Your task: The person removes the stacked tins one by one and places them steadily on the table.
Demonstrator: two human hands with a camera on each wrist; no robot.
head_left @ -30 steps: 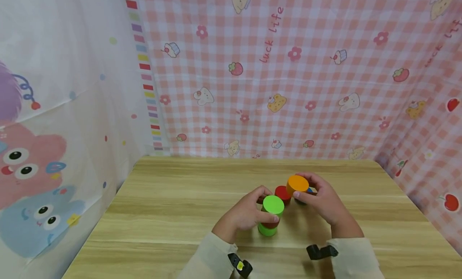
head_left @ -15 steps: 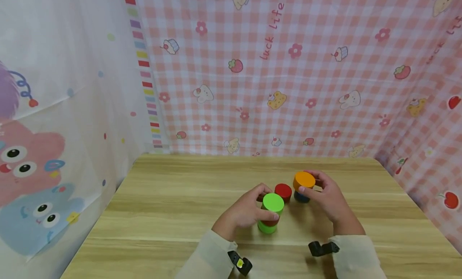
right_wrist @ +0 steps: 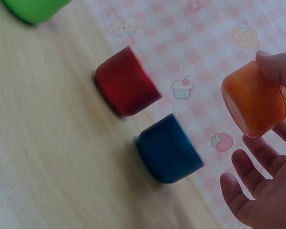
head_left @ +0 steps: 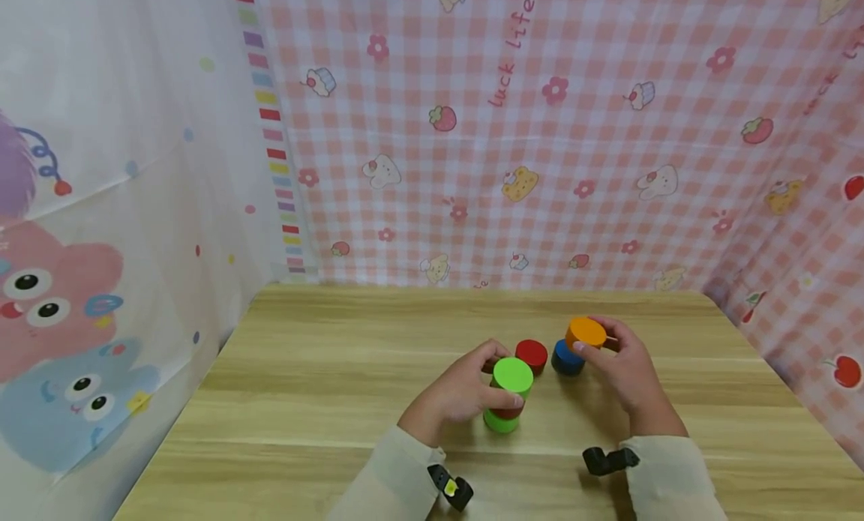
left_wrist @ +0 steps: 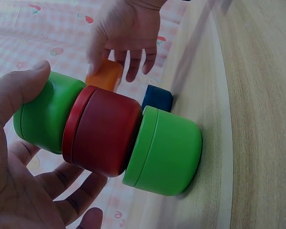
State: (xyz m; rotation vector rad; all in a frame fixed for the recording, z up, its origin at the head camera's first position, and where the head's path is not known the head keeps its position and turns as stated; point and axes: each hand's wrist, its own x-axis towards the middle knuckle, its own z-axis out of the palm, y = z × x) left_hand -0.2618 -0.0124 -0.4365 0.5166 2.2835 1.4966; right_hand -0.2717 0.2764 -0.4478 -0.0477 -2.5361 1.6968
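Three small round lidded jars stand stacked near the middle of the table: a light green jar (left_wrist: 169, 150) at the bottom, a dark red jar (left_wrist: 105, 133) above it and a green jar (head_left: 513, 375) on top. My left hand (head_left: 459, 390) grips the top green jar, thumb on its near side and fingers round behind the stack. Thumb and fingers of my right hand (head_left: 622, 371) pinch an orange jar (right_wrist: 257, 100), held up above the table. Just below and left of it sits a blue jar (right_wrist: 169, 150), with a red jar (right_wrist: 127, 82) beside that.
The wood-grain table (head_left: 324, 386) runs back to a pink checked cloth (head_left: 472, 154). A white cloth with cartoon figures (head_left: 61, 318) hangs at the left. Black wrist mounts (head_left: 610, 461) sit at the cuffs of both sleeves.
My right hand has moved right with the orange jar, from beside the red jar to past the blue jar, which now shows more. My left hand stays at the stack.
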